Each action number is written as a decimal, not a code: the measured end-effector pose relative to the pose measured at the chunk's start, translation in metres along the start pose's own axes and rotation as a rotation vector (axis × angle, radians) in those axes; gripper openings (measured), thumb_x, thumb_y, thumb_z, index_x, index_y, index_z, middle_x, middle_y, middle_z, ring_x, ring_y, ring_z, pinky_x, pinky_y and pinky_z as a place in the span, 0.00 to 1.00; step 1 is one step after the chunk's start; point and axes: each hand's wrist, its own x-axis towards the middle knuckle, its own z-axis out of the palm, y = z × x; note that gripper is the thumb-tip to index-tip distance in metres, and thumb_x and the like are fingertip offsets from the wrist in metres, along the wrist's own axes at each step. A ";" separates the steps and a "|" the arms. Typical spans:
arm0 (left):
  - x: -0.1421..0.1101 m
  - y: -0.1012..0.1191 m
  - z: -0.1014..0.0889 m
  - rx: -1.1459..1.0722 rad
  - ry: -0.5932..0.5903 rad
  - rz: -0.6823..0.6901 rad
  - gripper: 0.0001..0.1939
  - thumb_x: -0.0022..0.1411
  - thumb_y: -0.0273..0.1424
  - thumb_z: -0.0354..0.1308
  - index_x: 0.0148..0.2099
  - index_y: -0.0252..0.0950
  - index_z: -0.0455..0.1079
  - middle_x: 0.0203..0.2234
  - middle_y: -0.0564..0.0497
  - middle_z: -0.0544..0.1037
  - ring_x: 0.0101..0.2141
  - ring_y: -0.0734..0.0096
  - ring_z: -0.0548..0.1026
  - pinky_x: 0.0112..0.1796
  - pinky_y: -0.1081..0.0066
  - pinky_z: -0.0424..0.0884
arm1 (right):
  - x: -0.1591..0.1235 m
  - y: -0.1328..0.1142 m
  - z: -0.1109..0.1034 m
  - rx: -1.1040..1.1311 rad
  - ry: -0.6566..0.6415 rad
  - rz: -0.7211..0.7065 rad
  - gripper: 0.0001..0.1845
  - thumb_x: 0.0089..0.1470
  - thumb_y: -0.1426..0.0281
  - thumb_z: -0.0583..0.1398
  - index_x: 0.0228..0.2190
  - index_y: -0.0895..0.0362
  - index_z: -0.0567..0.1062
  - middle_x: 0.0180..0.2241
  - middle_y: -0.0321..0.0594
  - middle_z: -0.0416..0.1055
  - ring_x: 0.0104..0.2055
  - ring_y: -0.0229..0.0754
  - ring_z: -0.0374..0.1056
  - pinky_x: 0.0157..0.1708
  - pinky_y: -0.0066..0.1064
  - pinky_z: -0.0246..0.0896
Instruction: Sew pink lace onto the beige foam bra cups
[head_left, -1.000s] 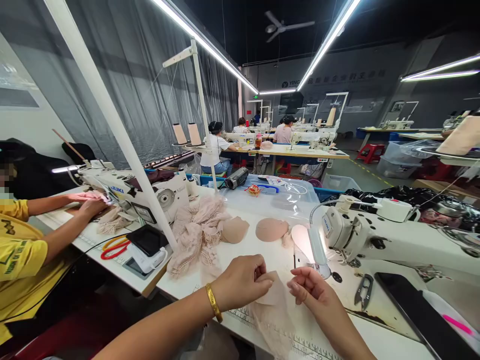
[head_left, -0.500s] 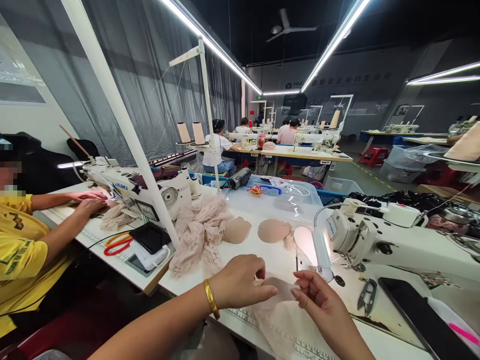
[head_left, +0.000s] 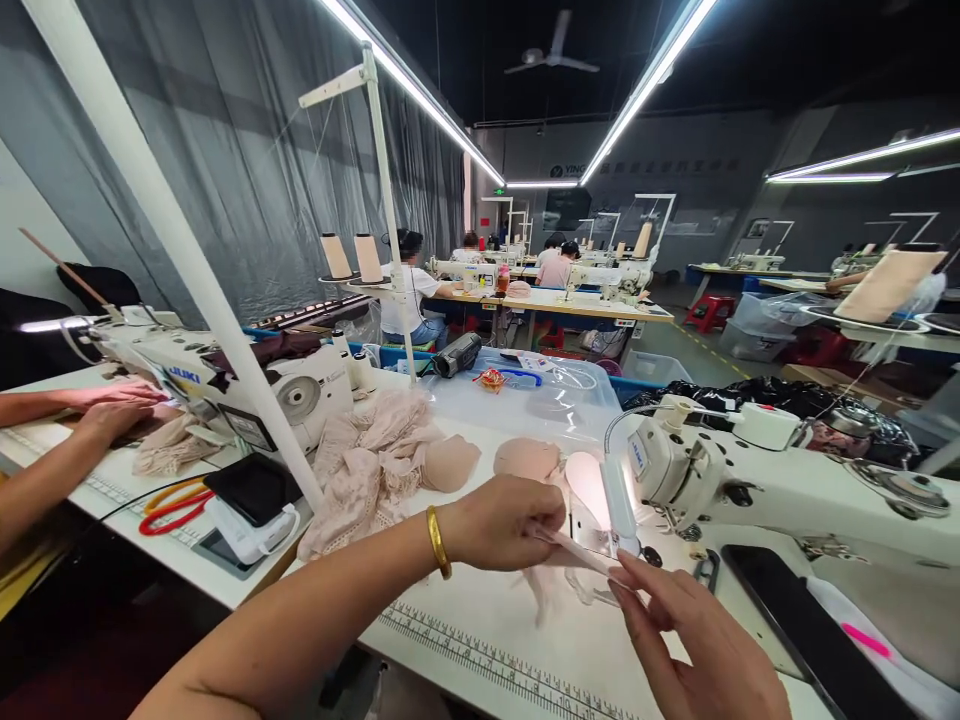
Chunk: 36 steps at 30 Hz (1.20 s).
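Observation:
My left hand (head_left: 501, 522), a gold bangle on its wrist, pinches one end of a thin beige fabric piece (head_left: 577, 552) held above the white table (head_left: 480, 620). My right hand (head_left: 690, 640) grips the other end with its fingertips, palm turned up. The piece is stretched between both hands, just in front of the white sewing machine (head_left: 750, 480) and its lit lamp (head_left: 592, 485). A lace scrap hangs under the piece.
A pile of beige lace (head_left: 367, 470) and two foam cups (head_left: 525, 458) lie behind my hands. Snips (head_left: 703, 570) and a black phone (head_left: 802, 620) sit by the machine. At the left, another person's hands (head_left: 105, 415) work at a Juki machine (head_left: 217, 380). A clear plastic bin (head_left: 547, 395) stands behind.
Both hands have lifted the fabric piece off the table and carried it right toward the machine's lamp. My view has turned right, and my right hand has turned palm up.

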 end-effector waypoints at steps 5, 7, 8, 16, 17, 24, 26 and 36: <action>-0.015 0.000 0.021 0.665 0.007 0.360 0.07 0.71 0.27 0.56 0.36 0.38 0.69 0.30 0.50 0.74 0.31 0.66 0.69 0.31 0.64 0.58 | -0.002 0.047 0.015 -0.162 -0.228 -0.339 0.21 0.65 0.79 0.57 0.54 0.48 0.75 0.43 0.40 0.82 0.41 0.45 0.78 0.43 0.35 0.71; -0.014 -0.001 0.033 0.690 -0.089 0.409 0.10 0.69 0.34 0.62 0.35 0.38 0.69 0.30 0.50 0.74 0.33 0.64 0.71 0.34 0.63 0.62 | -0.002 0.070 0.019 -0.182 -0.379 -0.412 0.15 0.67 0.76 0.56 0.46 0.48 0.78 0.38 0.36 0.81 0.36 0.41 0.75 0.37 0.31 0.68; -0.010 -0.002 0.039 0.677 -0.113 0.425 0.12 0.68 0.36 0.64 0.34 0.38 0.69 0.30 0.51 0.74 0.34 0.64 0.71 0.35 0.63 0.64 | -0.002 0.079 0.020 -0.178 -0.425 -0.416 0.13 0.68 0.75 0.55 0.42 0.48 0.78 0.35 0.34 0.79 0.33 0.40 0.73 0.34 0.29 0.67; 0.043 -0.025 0.085 0.632 -0.139 0.314 0.08 0.62 0.24 0.63 0.32 0.36 0.67 0.27 0.52 0.71 0.26 0.68 0.67 0.26 0.65 0.60 | -0.002 0.122 0.017 -0.183 -0.478 -0.379 0.18 0.70 0.78 0.50 0.49 0.51 0.75 0.43 0.40 0.79 0.39 0.41 0.72 0.36 0.31 0.67; 0.044 -0.029 0.091 0.620 -0.132 0.296 0.08 0.62 0.24 0.63 0.32 0.36 0.66 0.27 0.52 0.71 0.25 0.68 0.67 0.26 0.65 0.59 | -0.002 0.123 0.014 -0.187 -0.484 -0.370 0.19 0.70 0.78 0.50 0.51 0.51 0.74 0.45 0.42 0.78 0.40 0.42 0.72 0.36 0.31 0.68; 0.037 -0.038 0.103 0.548 0.048 0.366 0.11 0.66 0.26 0.58 0.30 0.36 0.63 0.30 0.51 0.70 0.31 0.67 0.67 0.32 0.64 0.62 | 0.003 0.117 0.001 -0.166 -0.605 -0.301 0.19 0.69 0.77 0.50 0.50 0.48 0.76 0.35 0.38 0.73 0.36 0.42 0.69 0.34 0.30 0.67; 0.038 -0.037 0.104 0.550 0.057 0.373 0.10 0.67 0.27 0.57 0.32 0.36 0.64 0.29 0.52 0.70 0.30 0.68 0.65 0.32 0.64 0.61 | 0.004 0.117 -0.002 -0.143 -0.617 -0.276 0.19 0.69 0.76 0.50 0.50 0.48 0.76 0.35 0.39 0.73 0.35 0.42 0.69 0.34 0.29 0.66; 0.042 -0.034 0.107 0.581 0.080 0.328 0.05 0.67 0.26 0.56 0.36 0.35 0.65 0.30 0.51 0.68 0.30 0.68 0.63 0.34 0.65 0.60 | 0.004 0.120 -0.006 -0.095 -0.669 -0.216 0.20 0.69 0.77 0.50 0.51 0.48 0.76 0.36 0.40 0.73 0.37 0.42 0.69 0.34 0.29 0.67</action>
